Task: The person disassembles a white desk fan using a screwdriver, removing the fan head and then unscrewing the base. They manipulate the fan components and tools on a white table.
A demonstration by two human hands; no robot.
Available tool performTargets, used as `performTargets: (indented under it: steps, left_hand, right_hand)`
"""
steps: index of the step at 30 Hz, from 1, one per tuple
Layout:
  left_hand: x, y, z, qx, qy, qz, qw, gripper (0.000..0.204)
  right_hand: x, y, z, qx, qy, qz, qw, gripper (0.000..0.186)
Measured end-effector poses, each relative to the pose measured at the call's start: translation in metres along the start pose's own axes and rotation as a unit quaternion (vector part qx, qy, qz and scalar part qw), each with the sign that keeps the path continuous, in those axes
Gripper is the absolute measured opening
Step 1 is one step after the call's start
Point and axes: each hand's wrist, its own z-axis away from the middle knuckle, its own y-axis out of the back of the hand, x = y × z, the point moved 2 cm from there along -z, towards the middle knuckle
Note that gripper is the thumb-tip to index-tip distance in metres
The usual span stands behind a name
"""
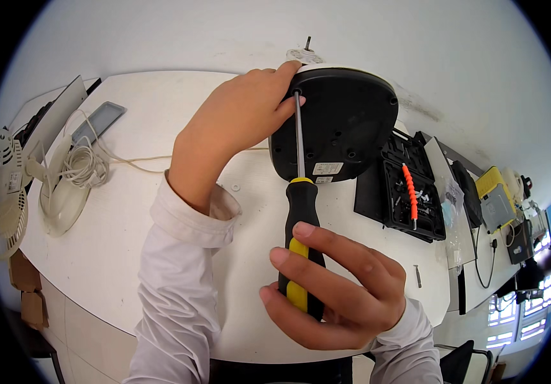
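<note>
My left hand (250,105) grips the upper left edge of a fan base (346,121), which is tipped up so that its black underside faces me. Screw holes and pale labels show on that underside. Behind its top edge a white part with a metal shaft (308,43) sticks up. In my right hand (346,288) is a screwdriver (299,144) with a black and yellow handle, held by the fingers. Its long shank points up to a hole near the base's upper left corner, beside my left fingertips. Whether the tip sits in a screw cannot be seen.
To the right lies an open black tool case (413,185) with an orange flexible shaft (410,192) across it. A small metal piece (418,276) and a white washer (236,187) lie on the table (128,269). At left are a grey tray (99,121), a coiled cable (85,168) and another fan (6,185).
</note>
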Motion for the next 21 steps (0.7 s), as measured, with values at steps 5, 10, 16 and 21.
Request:
performTargets:
  steps: [5, 10, 16, 21]
  left_hand:
    - [-0.0017, -0.0011, 0.0003, 0.01, -0.008, -0.002, 1.0, 0.042]
    - [-0.0021, -0.0019, 0.0004, 0.016, -0.01, -0.002, 1.0, 0.043]
    - [-0.0023, -0.0016, 0.0001, 0.011, -0.008, 0.003, 1.0, 0.043]
    - [-0.0016, -0.002, 0.0004, 0.008, -0.005, -0.002, 1.0, 0.043]
  right_hand:
    - [-0.0001, 0.0001, 0.0009, -0.01, -0.001, -0.004, 1.0, 0.015]
    - [-0.0002, 0.0001, 0.0008, -0.014, 0.002, -0.001, 1.0, 0.014]
    - [-0.0001, -0.0005, 0.0002, -0.01, 0.004, 0.002, 1.0, 0.014]
    - [0.0003, -0.0027, 0.0016, -0.001, 0.002, 0.004, 1.0, 0.013]
